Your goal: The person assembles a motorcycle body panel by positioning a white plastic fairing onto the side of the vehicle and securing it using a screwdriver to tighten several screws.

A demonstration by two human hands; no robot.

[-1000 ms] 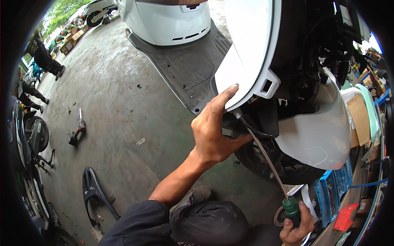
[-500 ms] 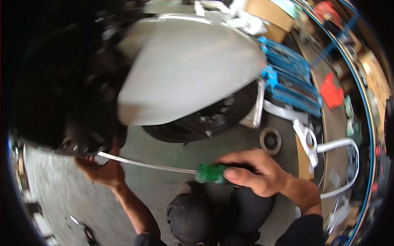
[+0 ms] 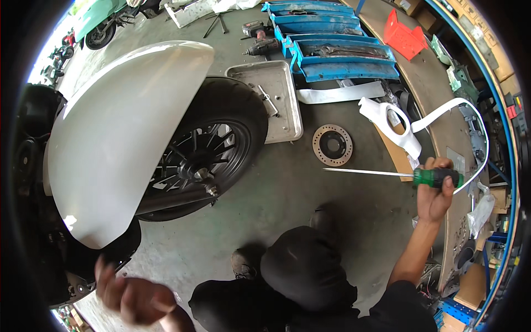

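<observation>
My right hand (image 3: 434, 199) is closed round the green and black handle of a long screwdriver (image 3: 368, 172). Its thin metal shaft points left, and its tip ends just below a drilled brake disc (image 3: 332, 145) on the floor. My left hand (image 3: 135, 297) is low at the left, below the lower end of a pale grey body panel (image 3: 124, 133) on a scooter; motion smears its fingers, which look partly curled. A black wheel (image 3: 207, 157) shows beside the panel, with an axle bolt and nut at its hub. Black bodywork (image 3: 83, 271) lies just beyond my left hand.
A metal tray (image 3: 287, 94) with a small tool lies past the wheel. Behind are a power drill (image 3: 260, 47) and an unfolded blue toolbox (image 3: 343, 58). White trim parts (image 3: 395, 124) lean by the bench (image 3: 398, 33) at the right, where a red bin (image 3: 405, 36) sits.
My right hand and the screwdriver have moved right, away from the bodywork. My left hand has come off the dark bodywork and dropped lower. The view has swung right.
</observation>
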